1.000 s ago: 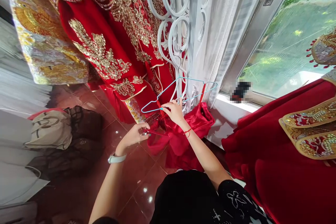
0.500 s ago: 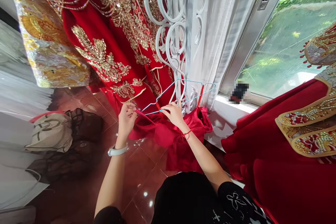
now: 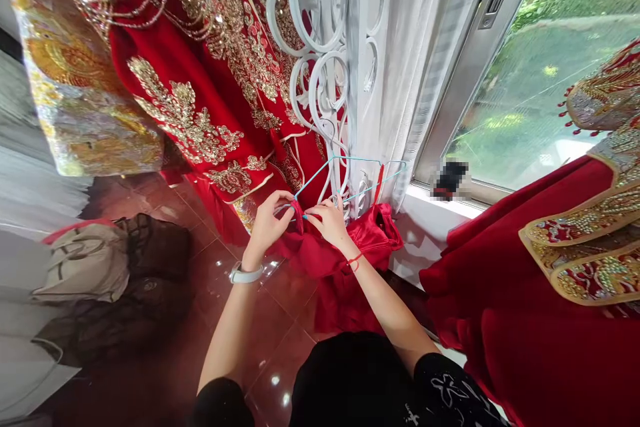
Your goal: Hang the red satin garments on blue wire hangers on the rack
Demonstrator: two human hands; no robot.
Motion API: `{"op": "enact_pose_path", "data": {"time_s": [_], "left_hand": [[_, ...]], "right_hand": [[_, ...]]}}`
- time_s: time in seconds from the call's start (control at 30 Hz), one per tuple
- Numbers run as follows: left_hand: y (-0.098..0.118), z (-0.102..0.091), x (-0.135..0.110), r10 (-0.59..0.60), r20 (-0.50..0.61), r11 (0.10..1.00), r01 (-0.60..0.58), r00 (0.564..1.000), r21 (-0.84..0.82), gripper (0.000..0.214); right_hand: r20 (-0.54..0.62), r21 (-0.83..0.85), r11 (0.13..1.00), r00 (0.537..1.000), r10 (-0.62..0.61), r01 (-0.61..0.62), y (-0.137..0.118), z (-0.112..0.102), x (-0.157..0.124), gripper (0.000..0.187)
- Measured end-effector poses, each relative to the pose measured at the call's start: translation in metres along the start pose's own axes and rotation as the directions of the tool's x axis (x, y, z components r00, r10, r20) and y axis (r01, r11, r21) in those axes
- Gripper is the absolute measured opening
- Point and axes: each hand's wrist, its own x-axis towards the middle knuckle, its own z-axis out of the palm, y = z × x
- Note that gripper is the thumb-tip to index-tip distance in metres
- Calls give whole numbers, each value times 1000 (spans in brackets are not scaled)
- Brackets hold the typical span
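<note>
A plain red satin dress [image 3: 350, 247] hangs by thin straps from a light blue wire hanger [image 3: 345, 170] hooked on a white scrolled metal stand [image 3: 325, 80]. My left hand [image 3: 267, 223] is closed, pinching a red strap at the hanger's left end. My right hand [image 3: 327, 220] is closed beside it, fingers pinched on the same strap and the hanger's lower wire. Both hands nearly touch each other. A white band sits on my left wrist and a red string on my right.
A red gown with gold embroidery [image 3: 200, 80] hangs behind the stand. Another red embroidered garment [image 3: 550, 293] fills the right. White curtain [image 3: 425, 47] and window [image 3: 540, 80] stand beyond. Bags [image 3: 100, 267] lie on the glossy brown tiled floor [image 3: 270, 333] at left.
My left hand rose from low near the floor up to the hanger's left end, carrying the red strap with it. My right hand stayed at the hanger.
</note>
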Motion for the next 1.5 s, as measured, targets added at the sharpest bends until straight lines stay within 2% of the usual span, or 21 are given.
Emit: {"op": "enact_pose_path", "data": {"time_s": [0.13, 0.33, 0.43, 0.57, 0.67, 0.77, 0.87, 0.93, 1.0, 1.03, 1.07, 1.1, 1.13, 1.17, 1.2, 1.23, 1.3, 1.37, 1.4, 1.47, 1.5], "left_hand": [[-6, -4, -8, 46, 41, 996, -49, 998, 76, 34], [-31, -4, -27, -108, -58, 994, 109, 992, 10, 40], [-42, -10, -42, -123, -74, 992, 122, 990, -17, 41], [-45, -19, -57, -134, -114, 989, 139, 984, 42, 44], [-35, -18, -50, -62, -109, 990, 75, 992, 119, 43], [-20, -9, -30, 14, -36, 972, -5, 999, 233, 34], [-11, 1, -12, -45, -1, 948, 43, 999, 315, 27], [-11, 7, -6, -85, -26, 924, 89, 996, 373, 27], [-15, 11, -5, -80, -67, 897, 102, 994, 429, 27], [-18, 12, -4, -67, -85, 887, 98, 994, 451, 26], [-22, 13, -3, -52, -101, 879, 93, 994, 467, 24], [-25, 15, -2, -39, -113, 875, 89, 993, 476, 22], [-28, 16, 0, -31, -120, 874, 85, 992, 478, 20], [-31, 17, 2, -27, -122, 876, 82, 992, 475, 19], [-33, 18, 4, -24, -119, 878, 78, 993, 472, 17], [-35, 18, 7, -22, -111, 881, 72, 994, 467, 16], [-38, 19, 12, -17, -92, 889, 57, 996, 455, 15], [-41, 20, 17, -5, -84, 899, 42, 996, 436, 15], [-43, 20, 19, 3, -89, 906, 35, 996, 421, 15], [-47, 21, 23, 23, -103, 922, 19, 994, 388, 15], [-48, 21, 24, 34, -108, 929, 8, 994, 370, 15]], "right_hand": [[13, -14, 1000, 1000, -4, 4, 0, -2, 1, 21], [31, -1, 1000, 1000, -3, 3, 1, -2, 1, 24], [34, 9, 1000, 999, -7, 7, 2, -1, 1, 24], [30, 11, 1000, 1000, -2, 2, 2, 0, 1, 23], [25, 6, 1000, 1000, -5, 5, -1, 0, 1, 24], [23, -15, 1000, 1000, -15, 15, -5, 1, 0, 23], [7, -39, 996, 997, -75, 75, -8, 2, -3, 24], [-51, -32, 987, 986, -162, 160, -3, -3, -10, 26], [-199, -18, 985, 964, -174, 174, 14, -14, -22, 30], [-310, -12, 994, 945, -109, 111, 27, -23, -31, 32], [-427, 1, 1000, 904, 9, -9, 44, -32, -42, 33], [-540, 31, 983, 824, 170, -183, 62, -43, -54, 34], [-617, 79, 921, 706, 346, -383, 82, -53, -68, 36], [-629, 125, 815, 590, 506, -566, 102, -63, -82, 42], [-559, 145, 705, 531, 637, -694, 120, -72, -97, 51], [-442, 146, 620, 510, 738, -771, 136, -79, -110, 55], [-275, 151, 542, 491, 827, -827, 159, -92, -133, 38], [-199, 180, 538, 505, 840, -823, 171, -104, -147, 12], [-187, 192, 544, 513, 838, -817, 173, -110, -150, 9], [-160, 294, 560, 538, 828, -774, 173, -126, -152, 18], [-148, 402, 569, 562, 814, -718, 171, -134, -150, 21]]}}
